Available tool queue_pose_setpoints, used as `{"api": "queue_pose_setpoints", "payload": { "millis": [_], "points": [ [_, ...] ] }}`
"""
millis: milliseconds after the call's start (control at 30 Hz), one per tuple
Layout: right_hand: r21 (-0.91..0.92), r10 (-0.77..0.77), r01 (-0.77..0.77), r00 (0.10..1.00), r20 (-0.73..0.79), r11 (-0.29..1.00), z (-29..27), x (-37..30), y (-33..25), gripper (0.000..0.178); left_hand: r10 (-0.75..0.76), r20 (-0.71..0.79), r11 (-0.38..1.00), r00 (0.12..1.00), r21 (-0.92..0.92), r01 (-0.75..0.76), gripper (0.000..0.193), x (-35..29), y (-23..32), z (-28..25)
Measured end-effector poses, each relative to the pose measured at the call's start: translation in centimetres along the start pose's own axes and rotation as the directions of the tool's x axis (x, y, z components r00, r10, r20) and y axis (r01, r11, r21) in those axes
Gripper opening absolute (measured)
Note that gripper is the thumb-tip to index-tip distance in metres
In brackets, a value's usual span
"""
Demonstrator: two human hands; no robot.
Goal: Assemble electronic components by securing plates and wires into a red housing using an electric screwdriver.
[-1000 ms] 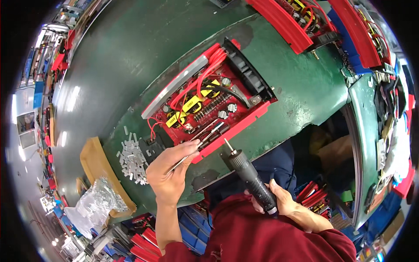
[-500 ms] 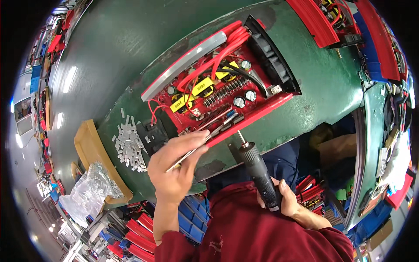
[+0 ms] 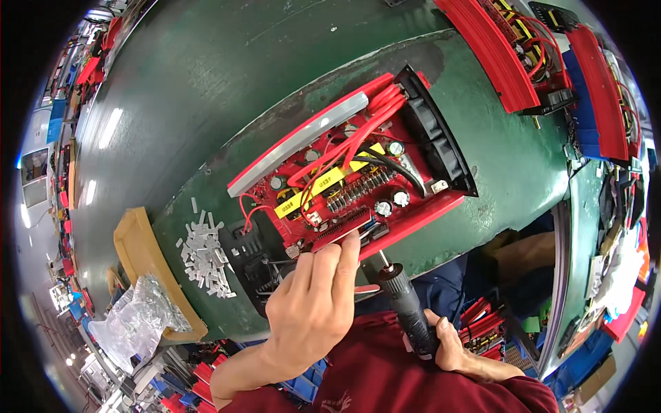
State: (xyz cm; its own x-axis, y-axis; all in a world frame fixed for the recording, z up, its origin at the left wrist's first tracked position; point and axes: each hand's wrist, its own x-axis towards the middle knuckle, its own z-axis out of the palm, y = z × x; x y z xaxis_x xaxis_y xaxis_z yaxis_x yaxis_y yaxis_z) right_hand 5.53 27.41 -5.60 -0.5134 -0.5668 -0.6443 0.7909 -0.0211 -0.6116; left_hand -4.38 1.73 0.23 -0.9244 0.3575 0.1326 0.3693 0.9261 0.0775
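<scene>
A red metal casing [image 3: 421,226] with an open top lies on the bench in front of me, a crowded red circuit board [image 3: 303,224] inside it. My left hand [image 3: 310,303] reaches over its near wall, the forefinger pressed on the parts along that wall. Tweezers [image 3: 366,289] are tucked across the palm, one end sticking out to the right and thin tips to the left. In my right hand [image 3: 451,344] is a black electric screwdriver [image 3: 406,306], pointing up at the wall's outer side. Whether the bit sits in a screw is hidden.
Left of the casing are a black end panel [image 3: 255,258], a pile of small light grey blocks [image 3: 204,258] and a cardboard tray [image 3: 134,237] with a plastic bag [image 3: 141,316]. More red casings [image 3: 492,58] stand at the far right.
My left hand has turned the tweezers back into its palm and put its forefinger on the board's near edge. Casing and screwdriver appear lower in view, the bit still at the wall.
</scene>
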Motion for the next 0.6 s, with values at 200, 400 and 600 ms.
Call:
{"api": "queue_pose_setpoints", "payload": {
  "millis": [200, 400, 600],
  "points": [
    [-0.063, -0.08, 0.079, 0.997, -0.019, 0.995, -0.2, 0.3, 0.0, 0.078, -0.044, 0.142, 0.999, 0.989, 0.021, 0.042, 0.04, 0.8, 0.7, -0.5],
    [-0.044, -0.049, 0.045, 0.993, -0.111, 0.998, -0.6, 1.1, -0.4, 0.076, 0.101, 0.156, 0.995, 0.983, -0.018, -0.1, 0.031, 1.8, -0.5, -1.6],
    [0.132, 0.062, -0.069, 0.996, 0.058, 0.989, -3.2, 1.6, -1.3, 0.096, -0.005, -0.031, 0.995, 1.0, -0.102, 0.002, 0.032, 1.5, -0.2, 0.3]
  ]
}}
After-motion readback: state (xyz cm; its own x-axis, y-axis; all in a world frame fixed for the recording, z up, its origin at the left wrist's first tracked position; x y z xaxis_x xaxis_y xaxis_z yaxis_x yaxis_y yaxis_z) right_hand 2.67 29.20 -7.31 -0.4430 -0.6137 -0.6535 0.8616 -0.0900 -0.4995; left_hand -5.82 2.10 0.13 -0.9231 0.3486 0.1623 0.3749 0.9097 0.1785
